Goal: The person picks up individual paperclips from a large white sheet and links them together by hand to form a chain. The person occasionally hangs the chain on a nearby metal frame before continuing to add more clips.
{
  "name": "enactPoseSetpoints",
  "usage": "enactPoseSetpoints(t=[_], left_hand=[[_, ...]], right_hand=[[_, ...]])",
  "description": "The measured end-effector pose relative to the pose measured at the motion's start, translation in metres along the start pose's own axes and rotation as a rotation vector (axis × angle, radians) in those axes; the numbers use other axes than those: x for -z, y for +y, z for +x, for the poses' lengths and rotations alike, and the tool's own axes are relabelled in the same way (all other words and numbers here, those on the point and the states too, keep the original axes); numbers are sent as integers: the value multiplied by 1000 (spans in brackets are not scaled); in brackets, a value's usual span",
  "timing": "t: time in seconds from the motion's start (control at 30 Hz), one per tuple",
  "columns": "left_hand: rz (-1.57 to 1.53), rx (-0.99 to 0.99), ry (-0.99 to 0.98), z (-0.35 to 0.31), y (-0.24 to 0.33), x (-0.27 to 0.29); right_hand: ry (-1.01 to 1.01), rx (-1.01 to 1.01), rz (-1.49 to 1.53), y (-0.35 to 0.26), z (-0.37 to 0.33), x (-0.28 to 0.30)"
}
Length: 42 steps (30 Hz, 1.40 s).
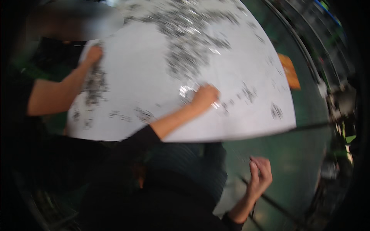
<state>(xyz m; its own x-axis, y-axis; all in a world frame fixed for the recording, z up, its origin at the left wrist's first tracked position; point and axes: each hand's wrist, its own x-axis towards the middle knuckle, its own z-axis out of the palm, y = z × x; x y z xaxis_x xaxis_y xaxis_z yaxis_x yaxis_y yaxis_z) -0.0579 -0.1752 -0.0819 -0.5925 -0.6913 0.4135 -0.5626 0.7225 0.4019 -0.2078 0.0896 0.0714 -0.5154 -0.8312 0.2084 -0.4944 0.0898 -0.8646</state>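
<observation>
My left hand (206,96) rests over the white table, its fingers curled closed. What it holds, if anything, is hidden and blurred. Beside it lies a loose ring of shiny metal pieces (186,91). Off the table's near edge, to the right, I hold up my right hand (260,175) with thumb and fingers drawn together. A tiny dark speck shows at its fingertips, too small to name. Beyond my left hand spreads a large heap of small grey metal parts (189,38), smeared by motion.
Small parts lie scattered across the white table (131,69). At the left a co-worker's hand (93,54) is by another pile of parts (95,86). An orange-brown board (290,72) sits past the table's right edge, above the green floor (293,165). Racks (327,42) stand at upper right.
</observation>
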Motion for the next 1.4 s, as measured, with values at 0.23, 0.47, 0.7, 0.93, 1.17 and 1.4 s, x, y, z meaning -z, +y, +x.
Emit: enactPoseSetpoints(t=[0.23, 0.47, 0.7, 0.93, 1.17, 1.4], left_hand=[[413, -107, -144, 8, 33, -4], [375, -91, -202, 20, 40, -9], [357, -64, -204, 28, 27, -8], [-957, 356, 3, -15, 82, 59], [-1085, 344, -118, -50, 156, 118], [-867, 159, 2, -58, 166, 118]], right_hand=[[-60, 70, 43, 0, -7, -7], [-69, 107, 86, 3, -16, -12], [-77, 170, 64, -5, -19, -26], [44, 52, -74, 4, -25, -48], [118, 184, -226, 3, -25, -58], [175, 234, -273, 5, -22, -61]])
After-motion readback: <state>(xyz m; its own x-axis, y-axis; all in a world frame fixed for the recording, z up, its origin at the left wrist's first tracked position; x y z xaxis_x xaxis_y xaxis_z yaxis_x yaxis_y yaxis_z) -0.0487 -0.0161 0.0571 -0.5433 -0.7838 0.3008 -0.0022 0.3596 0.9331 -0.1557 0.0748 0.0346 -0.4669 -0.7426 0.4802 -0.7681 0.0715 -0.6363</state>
